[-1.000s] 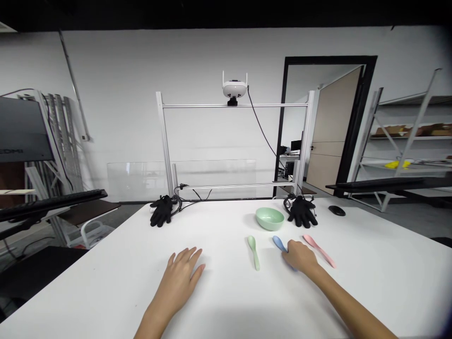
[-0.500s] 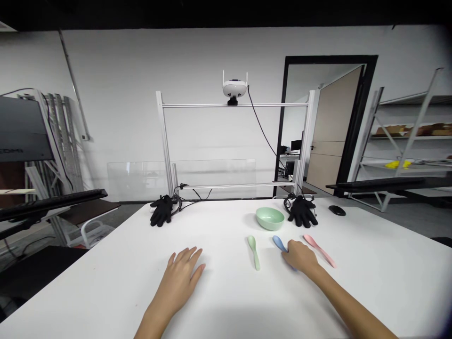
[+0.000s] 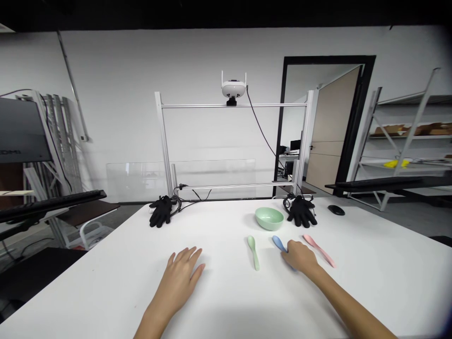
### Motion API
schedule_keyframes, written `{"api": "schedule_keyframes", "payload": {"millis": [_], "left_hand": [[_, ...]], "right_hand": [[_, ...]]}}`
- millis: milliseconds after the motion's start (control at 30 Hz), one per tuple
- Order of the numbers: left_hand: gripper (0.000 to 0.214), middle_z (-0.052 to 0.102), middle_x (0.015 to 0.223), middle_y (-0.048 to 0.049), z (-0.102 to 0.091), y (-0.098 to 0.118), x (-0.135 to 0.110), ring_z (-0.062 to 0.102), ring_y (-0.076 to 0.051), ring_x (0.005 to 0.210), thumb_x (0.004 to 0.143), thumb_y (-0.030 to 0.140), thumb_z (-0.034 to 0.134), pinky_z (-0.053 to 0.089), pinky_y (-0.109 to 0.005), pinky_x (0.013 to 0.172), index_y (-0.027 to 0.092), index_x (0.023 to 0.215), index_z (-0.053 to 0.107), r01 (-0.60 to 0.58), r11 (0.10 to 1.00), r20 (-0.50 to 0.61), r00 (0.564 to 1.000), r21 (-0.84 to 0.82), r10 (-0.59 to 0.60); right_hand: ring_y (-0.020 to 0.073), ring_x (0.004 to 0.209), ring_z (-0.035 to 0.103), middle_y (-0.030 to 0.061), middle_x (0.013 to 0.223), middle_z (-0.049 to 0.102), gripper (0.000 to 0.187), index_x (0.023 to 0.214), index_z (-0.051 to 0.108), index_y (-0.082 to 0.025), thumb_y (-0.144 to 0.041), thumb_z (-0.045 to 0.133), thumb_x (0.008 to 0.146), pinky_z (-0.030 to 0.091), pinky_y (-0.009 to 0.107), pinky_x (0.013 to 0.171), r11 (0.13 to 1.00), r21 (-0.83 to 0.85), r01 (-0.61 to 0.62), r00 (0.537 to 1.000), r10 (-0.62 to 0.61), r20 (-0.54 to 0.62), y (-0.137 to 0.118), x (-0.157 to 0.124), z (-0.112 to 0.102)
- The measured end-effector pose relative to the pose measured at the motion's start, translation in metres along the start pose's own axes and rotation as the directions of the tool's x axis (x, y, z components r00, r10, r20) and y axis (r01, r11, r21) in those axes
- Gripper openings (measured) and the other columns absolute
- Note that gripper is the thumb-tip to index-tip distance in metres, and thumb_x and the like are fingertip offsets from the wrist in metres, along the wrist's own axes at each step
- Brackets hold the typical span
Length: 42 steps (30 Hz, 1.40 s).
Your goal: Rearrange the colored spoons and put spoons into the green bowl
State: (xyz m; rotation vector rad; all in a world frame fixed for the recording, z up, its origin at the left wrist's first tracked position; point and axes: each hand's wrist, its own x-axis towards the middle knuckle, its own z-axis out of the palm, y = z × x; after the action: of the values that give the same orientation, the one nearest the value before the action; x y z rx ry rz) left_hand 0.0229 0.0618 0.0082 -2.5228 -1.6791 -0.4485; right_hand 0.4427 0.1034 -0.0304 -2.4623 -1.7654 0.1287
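Head view: right hand [image 3: 300, 256] apparently pinching a slim blue plastic-looking spoon [image 3: 278, 243]

Nearest, the left hand [image 3: 178, 278] is showing loosely spread, empty fingers over a smooth white table [image 3: 226, 292]. The right hand's curled fingers are covering the blue handle, tips hidden. Nothing is visibly shifting since a second ago, suggesting a steady hold, no lift. A slim green spoon [image 3: 253, 253] and slim pink spoon [image 3: 319, 251], both plastic-looking, are flanking it; beyond, a round green plastic-looking bowl [image 3: 269, 220] is sitting.

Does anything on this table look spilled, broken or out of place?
No spill or breakage shows: the green bowl stands upright, and the right hand holds the blue spoon between the green spoon and the pink spoon. Slightly odd company for tableware, perhaps: two black gloves lying near the far edge.
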Motion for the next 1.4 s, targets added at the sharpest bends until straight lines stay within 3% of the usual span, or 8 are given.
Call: {"api": "schedule_keyframes", "payload": {"millis": [867,1400], "left_hand": [[0.051,0.058,0.152,-0.0085,0.001,-0.001,0.002,0.048,-0.033,0.144,0.104,0.046,0.039,0.035,-0.060,0.118,0.025,0.147,0.056,-0.006,1.000,-0.033,0.999,-0.018,0.005],[0.051,0.058,0.152,-0.0082,0.000,0.000,0.001,0.048,-0.033,0.144,0.104,0.048,0.038,0.035,-0.059,0.119,0.026,0.146,0.057,-0.007,1.000,-0.037,0.999,-0.028,0.006]], "right_hand": [[0.0311,0.097,0.068,0.0189,0.106,0.071,0.028,0.097,0.065,-0.013,-0.034,0.049,0.090,0.046,0.037,0.072,1.000,0.005,-0.008,1.000,0.008,0.007,0.000,-0.001,0.000],[0.0313,0.092,0.069,0.0175,0.098,0.072,0.042,0.090,0.067,-0.015,-0.050,0.044,0.096,0.048,0.039,0.074,0.997,0.076,-0.013,1.000,0.015,-0.026,0.004,-0.009,-0.009]]}}
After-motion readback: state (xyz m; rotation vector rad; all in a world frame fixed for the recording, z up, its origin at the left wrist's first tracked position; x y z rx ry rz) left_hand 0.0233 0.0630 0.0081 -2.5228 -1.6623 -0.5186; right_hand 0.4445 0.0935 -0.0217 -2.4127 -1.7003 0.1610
